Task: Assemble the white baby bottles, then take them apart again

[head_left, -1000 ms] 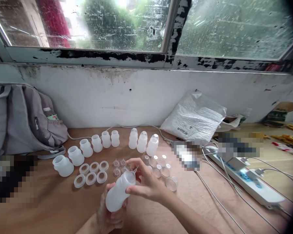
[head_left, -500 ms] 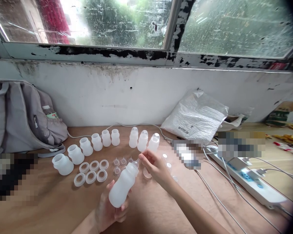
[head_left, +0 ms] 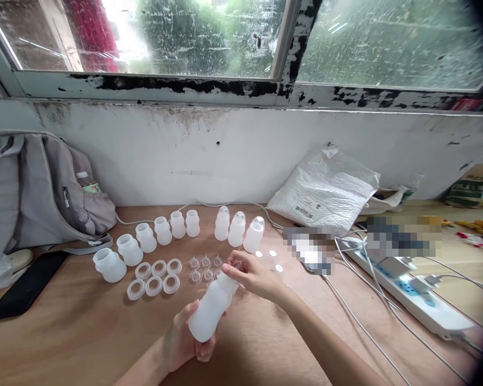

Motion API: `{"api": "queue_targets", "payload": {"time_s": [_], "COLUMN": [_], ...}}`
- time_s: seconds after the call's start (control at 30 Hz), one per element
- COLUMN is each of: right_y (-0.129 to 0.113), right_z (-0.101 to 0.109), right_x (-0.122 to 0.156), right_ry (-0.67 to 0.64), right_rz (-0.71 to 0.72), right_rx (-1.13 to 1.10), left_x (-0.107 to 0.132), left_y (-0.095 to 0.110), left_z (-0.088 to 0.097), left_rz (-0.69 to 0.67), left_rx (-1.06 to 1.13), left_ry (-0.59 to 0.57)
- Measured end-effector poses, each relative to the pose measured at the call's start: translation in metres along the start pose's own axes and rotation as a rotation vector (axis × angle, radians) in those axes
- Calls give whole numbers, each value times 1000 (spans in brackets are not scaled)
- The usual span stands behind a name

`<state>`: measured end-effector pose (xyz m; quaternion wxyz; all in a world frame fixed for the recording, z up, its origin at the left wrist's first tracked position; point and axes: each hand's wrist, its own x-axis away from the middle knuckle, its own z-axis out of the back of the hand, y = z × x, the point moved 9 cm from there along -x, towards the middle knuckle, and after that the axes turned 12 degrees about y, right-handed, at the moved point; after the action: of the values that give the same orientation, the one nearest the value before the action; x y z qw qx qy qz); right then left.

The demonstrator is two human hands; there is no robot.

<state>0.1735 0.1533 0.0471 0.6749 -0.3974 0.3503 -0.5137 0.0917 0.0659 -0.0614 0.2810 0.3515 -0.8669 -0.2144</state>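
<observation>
A brown wooden worktop (head_left: 84, 332) fills the lower half of the frame, against a stained white wall (head_left: 165, 139); across the top, a spotted window (head_left: 193, 43) sits in a frame of peeling paint. A grey backpack (head_left: 36, 177) leans at the left edge, a small bottle in its side pocket, with a dark flat slab (head_left: 26, 287) below it. At right centre, a silvery plastic package (head_left: 326, 187) rests against the wall, and a white power strip (head_left: 414, 303) with plugs and cables runs towards the lower right. At the lower centre, the left hand (head_left: 189, 332) is wrapped round the lower part of a frosted white bottle (head_left: 211, 311), held tilted with its top towards the upper right. The right hand (head_left: 251, 273) reaches that top, thumb and fingers curled close together over it; whether they pinch a small part there cannot be told. Six open frosted bottles (head_left: 146, 237) stand in a curved row at left centre; their insides are too hazy to read. Three more bottles with clear domed caps (head_left: 236, 230) stand upright just right of centre, behind the right hand. Between the open bottles and the held one lie six pale rings (head_left: 129, 292) in two rows, then clear teats (head_left: 194, 262), also in two rows, one partly hidden. Clear caps (head_left: 279, 268) show beyond the right hand, some partly covered by it.
</observation>
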Motion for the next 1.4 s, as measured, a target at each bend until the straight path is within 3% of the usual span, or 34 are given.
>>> {"api": "queue_targets", "payload": {"time_s": [0.13,0.4,0.6,0.8,1.07,1.4], "right_y": [-2,4,-3,-27,-6,-14], "right_z": [12,3,0,7,9,16], "right_x": [-2,5,6,14,6,2], "right_ry": [79,-92,-118,-230,-179,-156], "right_rz": [51,-46,44,164,-22,69], "right_rx": [82,0,-105,-146,-127,-210], "left_x": [0,0,-3,-2,-1,1], "left_y": [0,-3,1,6,4,5], "left_z": [1,2,6,3,1,-3], "left_rz": [15,36,20,-1,13,12], "left_rx": [1,-26,-32,10,28,22], "left_ry": [7,26,59,10,-3,-32]}}
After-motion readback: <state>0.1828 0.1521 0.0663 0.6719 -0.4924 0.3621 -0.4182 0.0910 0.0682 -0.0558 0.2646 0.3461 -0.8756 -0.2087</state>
